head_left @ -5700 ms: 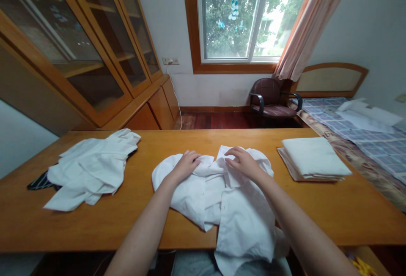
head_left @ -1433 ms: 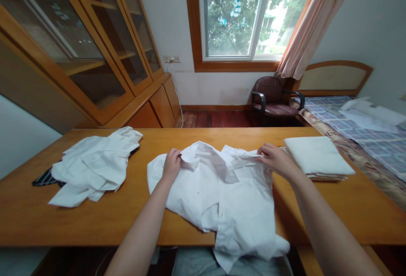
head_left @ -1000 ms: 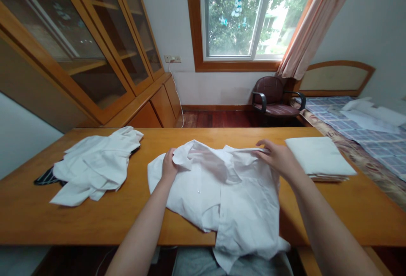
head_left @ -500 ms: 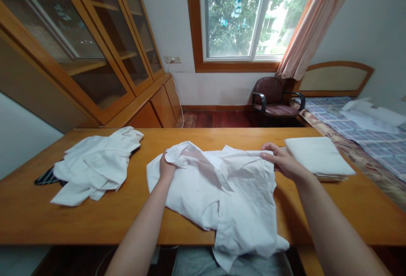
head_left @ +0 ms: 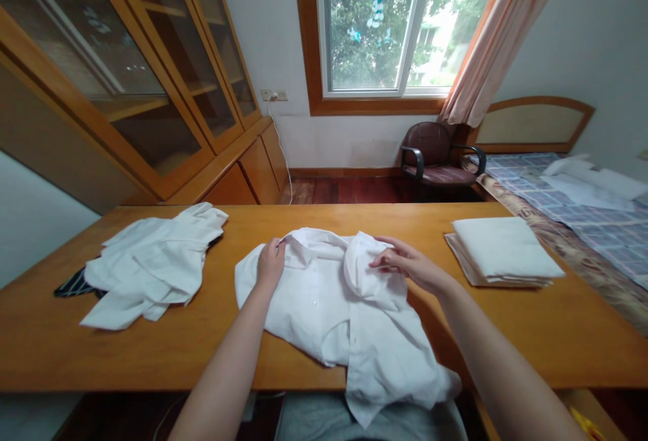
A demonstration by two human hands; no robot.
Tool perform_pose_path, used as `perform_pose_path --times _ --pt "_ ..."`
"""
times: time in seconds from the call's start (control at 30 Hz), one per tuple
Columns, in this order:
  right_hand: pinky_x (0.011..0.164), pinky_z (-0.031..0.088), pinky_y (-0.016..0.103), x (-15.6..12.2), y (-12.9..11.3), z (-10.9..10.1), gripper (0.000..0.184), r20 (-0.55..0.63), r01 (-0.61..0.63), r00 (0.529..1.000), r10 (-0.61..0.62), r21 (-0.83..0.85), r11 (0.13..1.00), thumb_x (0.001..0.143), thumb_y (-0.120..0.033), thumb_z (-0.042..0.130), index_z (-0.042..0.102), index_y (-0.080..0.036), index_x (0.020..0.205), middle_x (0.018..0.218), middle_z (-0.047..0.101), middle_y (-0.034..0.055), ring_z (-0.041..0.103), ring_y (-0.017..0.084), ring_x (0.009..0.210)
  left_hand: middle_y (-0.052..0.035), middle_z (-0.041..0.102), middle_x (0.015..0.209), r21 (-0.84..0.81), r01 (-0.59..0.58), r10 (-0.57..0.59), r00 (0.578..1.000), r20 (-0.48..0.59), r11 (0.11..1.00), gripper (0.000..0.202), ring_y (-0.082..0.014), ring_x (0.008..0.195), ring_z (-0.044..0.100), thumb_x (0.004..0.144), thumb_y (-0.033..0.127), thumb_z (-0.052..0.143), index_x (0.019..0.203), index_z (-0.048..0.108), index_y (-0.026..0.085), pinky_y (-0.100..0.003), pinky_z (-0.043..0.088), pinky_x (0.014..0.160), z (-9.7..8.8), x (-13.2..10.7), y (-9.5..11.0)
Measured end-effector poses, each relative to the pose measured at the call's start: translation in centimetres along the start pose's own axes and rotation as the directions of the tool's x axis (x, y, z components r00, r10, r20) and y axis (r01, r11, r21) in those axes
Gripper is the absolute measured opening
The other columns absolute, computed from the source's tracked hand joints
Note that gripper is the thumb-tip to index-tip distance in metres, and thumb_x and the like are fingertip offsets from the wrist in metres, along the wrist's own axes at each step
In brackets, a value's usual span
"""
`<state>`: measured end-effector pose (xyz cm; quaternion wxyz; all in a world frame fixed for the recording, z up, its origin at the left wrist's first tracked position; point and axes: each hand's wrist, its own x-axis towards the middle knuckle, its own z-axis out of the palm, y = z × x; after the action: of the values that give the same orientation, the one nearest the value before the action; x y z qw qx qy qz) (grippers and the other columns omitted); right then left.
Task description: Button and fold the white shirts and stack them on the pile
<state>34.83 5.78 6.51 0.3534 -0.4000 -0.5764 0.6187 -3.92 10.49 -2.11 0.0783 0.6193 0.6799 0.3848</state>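
A white button-up shirt (head_left: 324,299) lies rumpled across the wooden table (head_left: 202,360) in front of me, its lower part hanging over the near edge. My left hand (head_left: 271,265) is closed on the shirt near the left of its collar, fingers pinching the cloth. On the other side, my right hand (head_left: 399,262) pinches the shirt's cloth by the right of the collar, where the fabric bunches up. The thumb of this hand is partly hidden.
Left on the table sits a heap of white clothing (head_left: 156,258) with a dark striped cloth (head_left: 75,284) under it. A folded white stack (head_left: 506,248) lies at the right. Beyond are a cabinet (head_left: 243,130), an armchair (head_left: 435,157) and a bed (head_left: 567,191).
My right hand has moved left toward the collar, drawing the shirt's right side inward and bunching it. My left hand has shifted slightly right. More of the folded stack now shows.
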Motion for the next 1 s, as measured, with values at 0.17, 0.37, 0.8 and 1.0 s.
perform_pose_path --times 0.17,0.37,0.8,1.0 --pt "0.096 0.049 0.047 1.8 3.1 -3.6 0.037 -0.451 -0.037 0.875 -0.175 -0.423 0.906 0.079 -0.044 0.069 0.069 -0.021 0.107 0.110 0.070 0.0114 0.065 0.026 0.104 -0.0044 0.064 0.079 0.026 0.005 -0.005 1.000 0.009 1.000 0.022 -0.0234 0.080 0.060 0.093 0.034 0.041 0.080 0.055 0.024 -0.030 0.042 0.070 0.0 0.0 0.1" --pt "0.086 0.052 0.040 1.8 5.1 -4.2 0.051 -0.341 -0.164 0.940 -0.034 -0.533 0.830 0.070 -0.029 0.075 0.064 -0.020 0.119 0.109 0.071 0.0085 0.066 0.024 0.091 -0.0052 0.065 0.079 0.034 0.003 -0.003 1.000 0.017 0.999 0.023 -0.0238 0.080 0.061 0.093 0.033 0.040 0.081 0.057 0.023 -0.030 0.042 0.070 -0.1 0.0 0.2" --pt "0.071 0.041 0.032 -1.3 -0.7 -7.3 0.033 -0.772 -0.143 0.270 -0.576 -0.624 0.769 0.082 -0.047 0.059 0.066 -0.017 0.094 0.082 0.062 0.0033 0.052 0.019 0.073 -0.0065 0.066 0.082 0.089 0.035 -0.037 0.999 0.025 0.995 0.023 -0.0237 0.082 0.061 0.093 0.032 0.039 0.082 0.057 0.022 -0.030 0.042 0.072 0.1 0.1 -0.1" --pt "0.088 0.039 0.042 -1.6 -1.9 -7.1 0.017 -0.575 -0.245 0.172 -0.800 -0.811 0.531 0.081 -0.025 0.056 0.069 -0.017 0.090 0.087 0.053 0.0072 0.048 0.025 0.088 -0.0057 0.065 0.081 0.086 0.021 -0.022 1.000 0.007 0.996 0.024 -0.0234 0.081 0.061 0.093 0.033 0.038 0.082 0.056 0.022 -0.031 0.044 0.072 0.2 0.1 -0.2"
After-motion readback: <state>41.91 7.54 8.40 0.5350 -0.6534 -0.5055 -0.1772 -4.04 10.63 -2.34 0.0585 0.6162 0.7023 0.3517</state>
